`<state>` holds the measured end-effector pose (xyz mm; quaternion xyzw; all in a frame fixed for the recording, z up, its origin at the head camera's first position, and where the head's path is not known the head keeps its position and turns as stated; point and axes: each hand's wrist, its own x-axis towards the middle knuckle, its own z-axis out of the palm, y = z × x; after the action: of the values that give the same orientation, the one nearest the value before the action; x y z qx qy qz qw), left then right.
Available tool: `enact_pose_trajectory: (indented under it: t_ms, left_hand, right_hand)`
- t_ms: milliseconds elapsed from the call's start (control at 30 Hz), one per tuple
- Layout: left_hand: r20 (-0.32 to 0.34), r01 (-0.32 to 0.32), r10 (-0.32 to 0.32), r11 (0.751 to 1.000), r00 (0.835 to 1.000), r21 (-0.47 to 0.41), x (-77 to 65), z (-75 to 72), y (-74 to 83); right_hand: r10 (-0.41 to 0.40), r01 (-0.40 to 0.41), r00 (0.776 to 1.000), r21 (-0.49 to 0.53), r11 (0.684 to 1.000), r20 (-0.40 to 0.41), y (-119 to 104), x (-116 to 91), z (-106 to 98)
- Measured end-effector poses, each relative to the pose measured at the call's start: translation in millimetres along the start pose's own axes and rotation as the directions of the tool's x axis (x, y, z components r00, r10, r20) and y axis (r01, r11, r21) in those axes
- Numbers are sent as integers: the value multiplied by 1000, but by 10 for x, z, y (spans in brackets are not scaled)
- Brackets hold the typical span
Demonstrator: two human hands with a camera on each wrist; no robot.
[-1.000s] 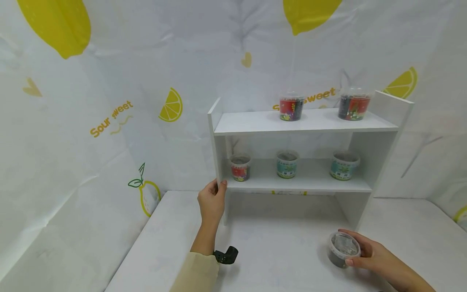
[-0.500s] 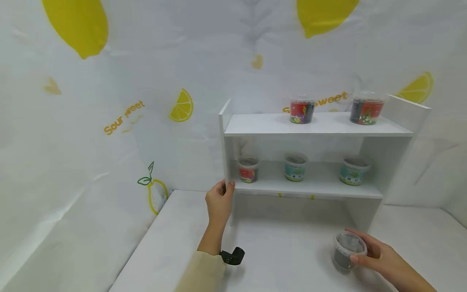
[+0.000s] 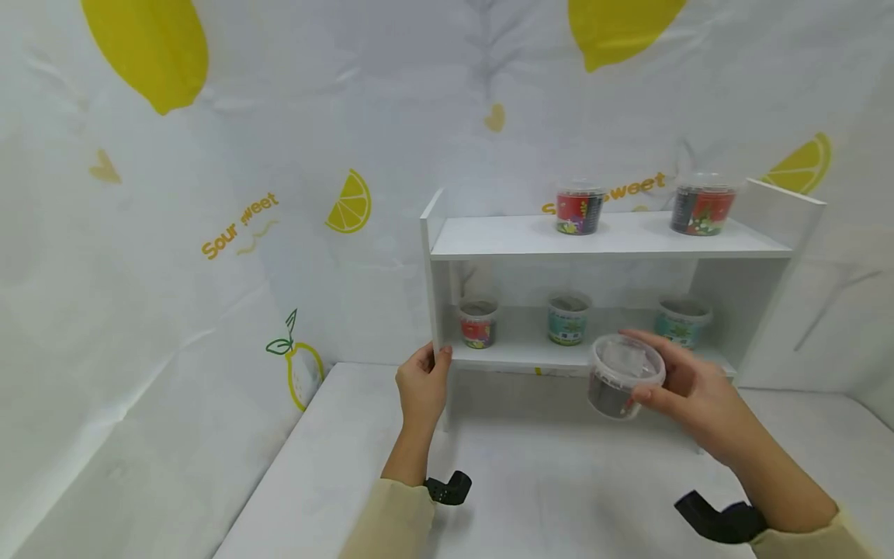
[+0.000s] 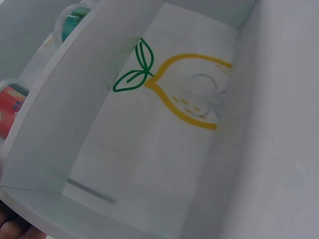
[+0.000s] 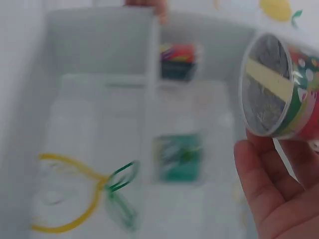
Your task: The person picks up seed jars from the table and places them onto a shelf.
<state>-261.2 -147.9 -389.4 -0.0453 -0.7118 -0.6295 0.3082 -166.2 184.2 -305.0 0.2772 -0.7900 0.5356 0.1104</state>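
Note:
My right hand [image 3: 698, 396] holds a clear plastic tub [image 3: 624, 376] with a lid and dark contents, tilted, in front of the lower board of the white shelf [image 3: 608, 241]. Coloured print shows on this tub [image 5: 304, 94] in the right wrist view, above my curled fingers [image 5: 254, 169]. My left hand [image 3: 422, 384] grips the left side panel of the shelf, its thumb at the front edge. Only some fingers of the left hand [image 4: 15, 226] show in the left wrist view's corner.
On the top board stand two red-and-black tubs [image 3: 579, 210]. The lower board bears a red tub [image 3: 478, 324] at left, a teal tub [image 3: 567, 320] in the middle, and another teal tub [image 3: 682, 322] at right, partly behind my right hand. The white table [image 3: 531, 481] spreads below.
My right hand has lifted the tub off the table, up and to the left, to the lower board's height. The left hand keeps its grip on the shelf. The head view shifted slightly earlier.

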Motion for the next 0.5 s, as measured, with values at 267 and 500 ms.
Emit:
enact_pose_trajectory:
  t_ms: [267,500]
  left_hand:
    - [-15,-1,1,1000,1000,-11,-10,11,17]
    - [-17,-12,11,999,1000,-38,-16,12,1]
  right_hand:
    - [-72,67,995,-78,995,-68,-876,756,45]
    - [63,-66,997,-61,996,-43,-1246,1413,128]
